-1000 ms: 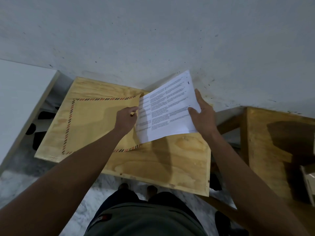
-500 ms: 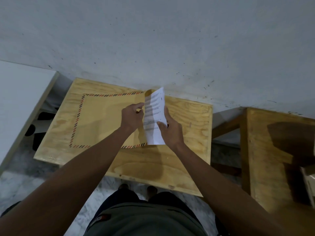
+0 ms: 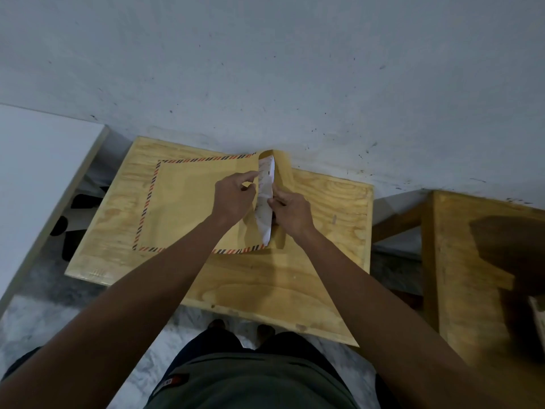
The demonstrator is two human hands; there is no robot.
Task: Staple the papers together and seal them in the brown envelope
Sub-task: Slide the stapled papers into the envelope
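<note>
A brown envelope [image 3: 188, 205] with a striped red-and-black border lies flat on a small plywood table [image 3: 330, 255], its open end and raised flap [image 3: 281, 169] to the right. The white printed papers [image 3: 265, 199] are mostly inside it; only a narrow strip shows at the mouth. My left hand [image 3: 233, 196] pinches the envelope's upper edge at the opening. My right hand [image 3: 290, 212] holds the papers' exposed right edge, fingers closed on them. No stapler is in view.
The table stands against a grey wall [image 3: 265, 69]. A second wooden table [image 3: 483, 276] is at the right, a white surface [image 3: 38, 178] at the left. Below are a marbled floor and my legs in dark shorts [image 3: 250, 379].
The papers have slid leftwards from mostly outside the envelope to nearly all inside. My right hand has followed them left towards the opening. The envelope flap now stands up.
</note>
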